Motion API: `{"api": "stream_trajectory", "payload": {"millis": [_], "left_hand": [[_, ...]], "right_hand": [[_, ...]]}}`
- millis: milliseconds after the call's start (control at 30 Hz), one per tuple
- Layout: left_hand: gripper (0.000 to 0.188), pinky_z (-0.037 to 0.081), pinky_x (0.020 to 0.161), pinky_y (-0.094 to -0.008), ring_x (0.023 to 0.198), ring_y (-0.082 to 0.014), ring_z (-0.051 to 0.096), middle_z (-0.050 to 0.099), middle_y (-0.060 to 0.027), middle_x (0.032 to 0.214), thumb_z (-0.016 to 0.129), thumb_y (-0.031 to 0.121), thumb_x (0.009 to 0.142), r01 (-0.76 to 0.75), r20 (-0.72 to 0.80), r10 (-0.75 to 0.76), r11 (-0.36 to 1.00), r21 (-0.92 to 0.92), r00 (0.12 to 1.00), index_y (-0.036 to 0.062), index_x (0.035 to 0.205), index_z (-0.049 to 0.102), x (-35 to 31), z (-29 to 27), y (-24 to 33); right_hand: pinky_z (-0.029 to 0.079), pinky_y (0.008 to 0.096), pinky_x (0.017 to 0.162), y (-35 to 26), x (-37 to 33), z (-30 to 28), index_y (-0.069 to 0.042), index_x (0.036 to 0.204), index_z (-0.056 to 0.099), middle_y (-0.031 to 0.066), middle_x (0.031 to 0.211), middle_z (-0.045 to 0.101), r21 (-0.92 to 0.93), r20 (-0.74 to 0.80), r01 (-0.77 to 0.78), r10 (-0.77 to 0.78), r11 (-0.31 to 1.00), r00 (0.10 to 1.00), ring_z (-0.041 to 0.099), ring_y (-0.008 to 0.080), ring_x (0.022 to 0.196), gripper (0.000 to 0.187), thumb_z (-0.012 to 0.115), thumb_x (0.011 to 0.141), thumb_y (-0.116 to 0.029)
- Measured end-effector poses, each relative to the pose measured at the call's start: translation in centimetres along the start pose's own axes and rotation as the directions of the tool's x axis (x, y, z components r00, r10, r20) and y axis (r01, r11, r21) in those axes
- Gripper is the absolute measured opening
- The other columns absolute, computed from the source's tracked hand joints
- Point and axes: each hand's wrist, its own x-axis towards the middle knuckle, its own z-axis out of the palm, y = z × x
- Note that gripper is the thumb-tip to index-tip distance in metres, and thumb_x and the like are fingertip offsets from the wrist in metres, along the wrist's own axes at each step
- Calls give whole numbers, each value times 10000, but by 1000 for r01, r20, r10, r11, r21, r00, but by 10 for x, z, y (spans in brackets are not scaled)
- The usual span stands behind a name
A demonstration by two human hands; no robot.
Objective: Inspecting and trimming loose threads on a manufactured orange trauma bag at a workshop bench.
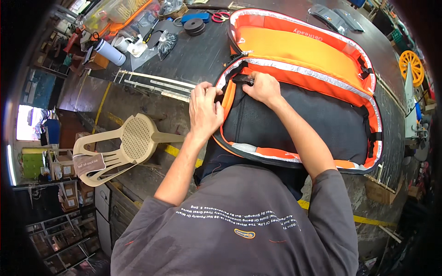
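An orange and black bag [299, 112] lies unzipped and spread open on the dark table in front of me, with silvery white bands along its orange edges. My left hand [205, 108] is at the bag's left rim, its fingers curled and pinching the edge. Inside that corner, my right hand [264, 87] closes thumb and fingers on a small dark piece [243, 80], which could be a buckle or a strap end. The hand partly covers this piece. The bag's raised orange lid panel [294, 46] leans away beyond my right hand.
A grey bottle [110, 52], a black tape roll [194, 27] and red-handled scissors [220, 17] stand or lie on the table's far left. A beige plastic chair [138, 138] is at left, by the table [161, 69]. A yellow wheel [411, 68] is at far right.
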Motion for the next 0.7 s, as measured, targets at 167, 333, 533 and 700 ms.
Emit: {"api": "stream_trajectory", "payload": {"millis": [167, 333, 533, 700], "left_hand": [[125, 559, 696, -308, 819, -173, 721, 769, -108, 1038, 700, 47, 988, 234, 299, -98, 856, -461, 949, -6, 1081, 763, -11, -8, 19], [287, 557, 746, -241, 849, -67, 681, 784, -28, 1046, 746, 130, 1041, 524, 463, -289, 662, -536, 838, -20, 1287, 751, -14, 28, 31], [307, 556, 812, -257, 924, -75, 718, 807, -77, 1092, 563, 132, 1131, 722, 657, -342, 106, -683, 672, 26, 1379, 709, -7, 60, 8], [284, 579, 885, -276, 962, -133, 767, 822, -107, 1107, 524, 155, 1131, 763, 748, -203, -11, -647, 631, 31, 1325, 690, 11, 50, 17]], "right_hand": [[614, 464, 820, -3, -45, 4, -16, 1079, 759, 198, 913, 797, 346, -152, -98, 159, 933, 975, 795, 358, 867, 371, 768, 852, -310], [522, 318, 601, -13, -102, 35, -20, 1042, 656, 70, 736, 715, 679, -156, -79, 249, 730, 956, 633, 105, 638, 296, 839, 910, -211], [492, 206, 788, -19, -116, 31, -17, 1237, 617, -24, 974, 679, 886, -53, -2, 105, 464, 993, 601, 26, 877, 313, 804, 998, -93], [565, 273, 905, 18, -100, 27, 1, 1299, 610, 102, 1180, 751, 810, -285, 167, 129, 562, 950, 692, 107, 1065, 352, 753, 1048, -200]]}}
